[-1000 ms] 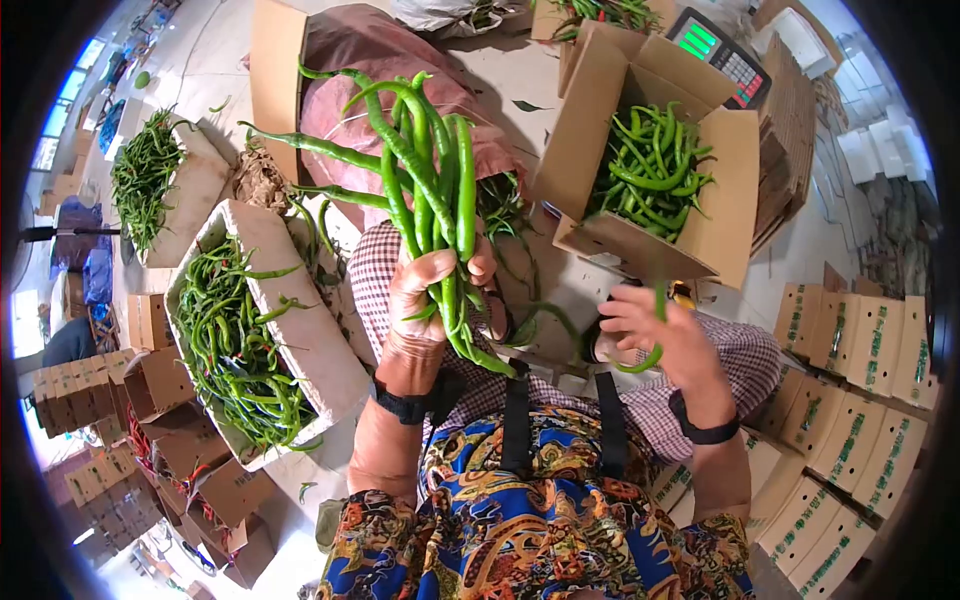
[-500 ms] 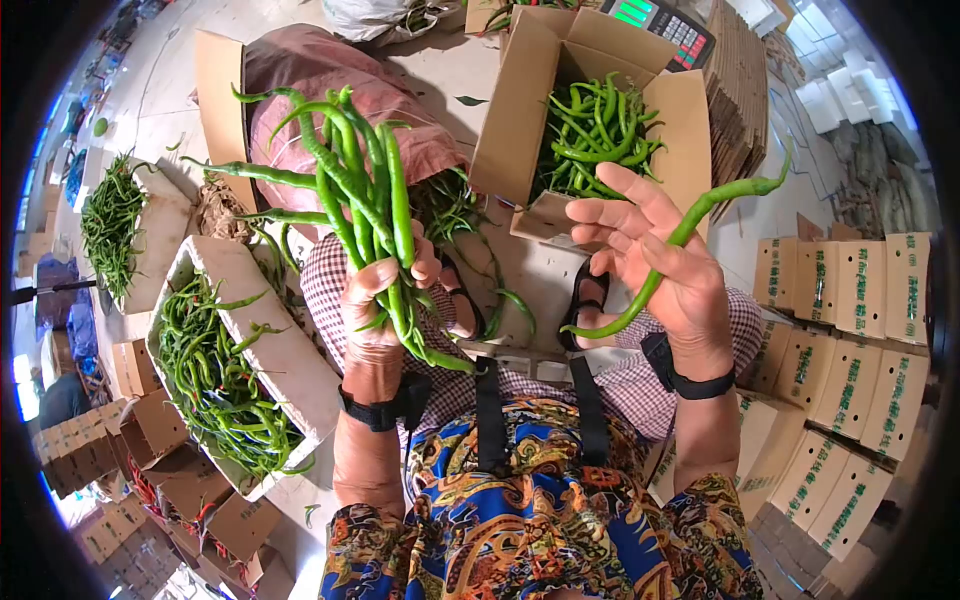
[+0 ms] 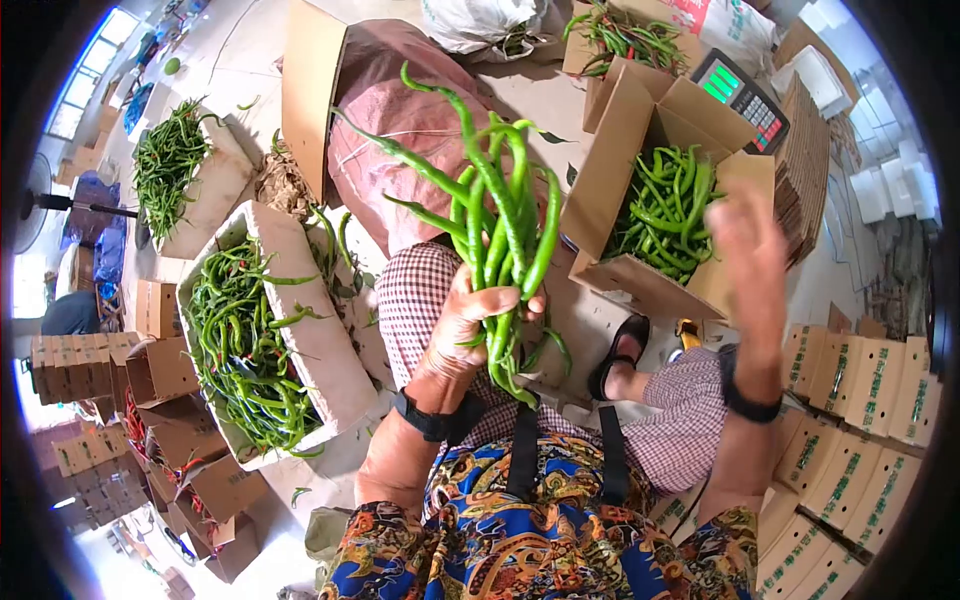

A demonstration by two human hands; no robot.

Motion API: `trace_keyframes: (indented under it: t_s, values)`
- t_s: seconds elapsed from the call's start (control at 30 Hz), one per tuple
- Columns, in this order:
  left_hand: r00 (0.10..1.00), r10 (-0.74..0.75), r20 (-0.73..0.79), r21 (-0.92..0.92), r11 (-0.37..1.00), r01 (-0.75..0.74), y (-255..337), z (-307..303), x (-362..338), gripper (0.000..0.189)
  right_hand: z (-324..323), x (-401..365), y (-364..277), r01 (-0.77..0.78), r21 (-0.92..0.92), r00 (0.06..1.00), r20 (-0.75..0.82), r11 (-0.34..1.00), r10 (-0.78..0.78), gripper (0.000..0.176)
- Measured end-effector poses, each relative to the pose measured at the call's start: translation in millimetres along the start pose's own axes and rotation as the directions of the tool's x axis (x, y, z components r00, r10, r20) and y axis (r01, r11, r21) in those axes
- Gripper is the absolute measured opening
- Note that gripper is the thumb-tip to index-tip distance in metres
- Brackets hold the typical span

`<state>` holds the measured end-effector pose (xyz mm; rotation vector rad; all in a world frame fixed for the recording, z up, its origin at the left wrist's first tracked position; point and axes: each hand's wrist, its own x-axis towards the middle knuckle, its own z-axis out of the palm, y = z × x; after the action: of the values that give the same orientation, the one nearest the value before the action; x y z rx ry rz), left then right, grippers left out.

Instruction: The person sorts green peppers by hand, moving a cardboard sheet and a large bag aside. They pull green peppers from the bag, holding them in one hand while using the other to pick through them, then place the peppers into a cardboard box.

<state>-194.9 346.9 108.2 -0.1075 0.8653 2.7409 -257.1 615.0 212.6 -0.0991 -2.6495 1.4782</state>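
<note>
A bunch of long green peppers [image 3: 495, 215] points up from my left hand [image 3: 485, 305], whose fingers are wrapped round its lower part. My right hand [image 3: 750, 245] is raised at the right, smeared by motion, beside the near right flap of an open cardboard box [image 3: 598, 185]. No pepper can be made out in it. Inside that box lie several green peppers [image 3: 665, 205]. A white foam box [image 3: 320, 330] full of thinner green peppers [image 3: 245, 350] stands to the left of my left hand.
Beyond my left hand lies a pink sack [image 3: 385, 90]. A scale [image 3: 742, 95] stands behind the cardboard box, near flattened cardboard [image 3: 805, 170]. Another foam box [image 3: 225, 180] is at the upper left. Stacked cartons [image 3: 860, 400] line the right; more open cartons [image 3: 190, 440] stand lower left.
The single curved pepper that was in my right hand is no longer seen there. That hand has moved right and blurred. The view has shifted, and my left hand still grips its bunch.
</note>
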Motion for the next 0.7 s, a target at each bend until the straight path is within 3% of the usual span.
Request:
trace_keyframes:
  t_s: [0.07,0.1,0.13,0.17,0.2,0.3,0.37,0.47,0.57,0.63,0.7]
  values:
    - [1.0,-0.008,-0.018,0.038,0.999,0.008,-4.2,6.3,2.0,0.047,41.3,-24.8,-14.2,-0.001,0.191,0.969,0.244,0.982,-0.046,0.05]
    - [0.999,-0.039,0.007,0.072,0.997,0.038,-9.9,0.9,4.3,0.047,60.5,-35.6,-24.7,-0.03,0.146,0.956,0.292,0.989,-0.014,0.047]
    - [0.998,-0.06,-0.022,0.087,0.994,0.061,-9.5,10.1,2.8,0.048,83.1,-40.0,-13.0,0.08,0.159,0.948,0.294,0.984,-0.125,0.046]
    - [0.998,-0.051,-0.03,0.102,0.993,0.054,-13.4,14.0,3.5,0.048,94.2,-42.6,-22.0,-0.088,0.226,0.932,0.363,0.97,-0.001,0.042]
    - [0.998,-0.042,-0.038,0.119,0.992,0.046,-16.4,16.1,3.9,0.049,107.4,-43.9,-13.7,-0.076,0.2,0.959,0.282,0.977,0.017,0.038]
    - [0.997,-0.026,-0.079,0.164,0.986,0.039,-20.9,10.6,1.6,0.053,113.7,-42.0,-9.4,-0.18,0.269,0.946,0.311,0.946,0.091,0.03]
    - [0.995,-0.015,-0.097,0.178,0.984,0.033,-19.4,9.4,3.1,0.051,111.7,-40.3,-6.6,-0.294,0.575,0.92,0.387,0.764,0.062,0.019]
    - [0.994,-0.049,-0.094,0.09,0.994,0.057,-14.6,9.7,6.4,0.035,94.3,-40.5,-11.9,-0.337,0.58,0.897,0.436,0.742,0.066,0.014]
    - [0.974,-0.053,-0.221,0.021,0.998,0.059,-16.5,5.4,7.6,0.03,81.2,-39.6,-6.3,-0.415,0.579,0.858,0.505,0.702,0.091,0.018]
    - [0.97,-0.039,-0.241,-0.009,0.999,0.038,-16.5,6.3,7.1,0.029,73.5,-41.2,-5.2,-0.522,0.587,0.81,0.569,0.619,0.142,0.021]
    - [0.97,-0.031,-0.24,-0.046,0.999,0.02,-19.4,2.6,7.0,0.029,66.9,-41.5,-1.1,-0.528,0.592,0.806,0.576,0.609,0.138,0.021]
